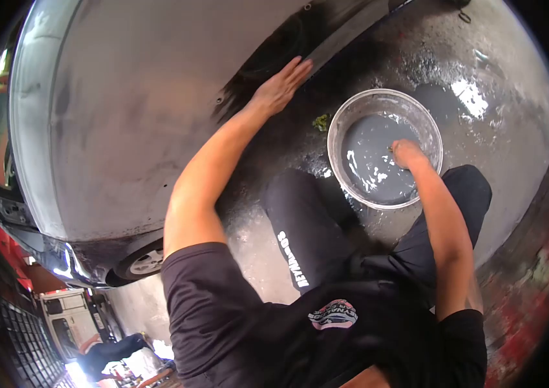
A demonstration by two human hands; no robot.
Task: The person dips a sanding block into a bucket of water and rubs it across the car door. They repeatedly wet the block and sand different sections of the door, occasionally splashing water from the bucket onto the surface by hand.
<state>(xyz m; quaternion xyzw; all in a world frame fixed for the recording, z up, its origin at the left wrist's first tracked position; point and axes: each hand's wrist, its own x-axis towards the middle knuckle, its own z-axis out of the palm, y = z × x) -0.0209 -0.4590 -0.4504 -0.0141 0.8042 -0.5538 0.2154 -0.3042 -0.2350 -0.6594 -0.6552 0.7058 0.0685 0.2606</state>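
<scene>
My left hand (281,87) lies flat, fingers stretched out, on the lower edge of a grey, dull car body panel (132,110), next to a dark strip of trim. My right hand (407,154) is dipped into a round metal basin (352,110) of cloudy grey water that stands on the wet floor in front of my knees. Its fingers are curled under the water, and whether they hold anything is hidden. My dark trousers (300,226) and black shirt fill the lower middle of the view.
The concrete floor (475,97) is wet and shiny around the basin. A small green scrap (321,121) lies between basin and car. A car wheel (145,262) shows lower left, with a white vehicle (67,317) and another person (113,352) beyond.
</scene>
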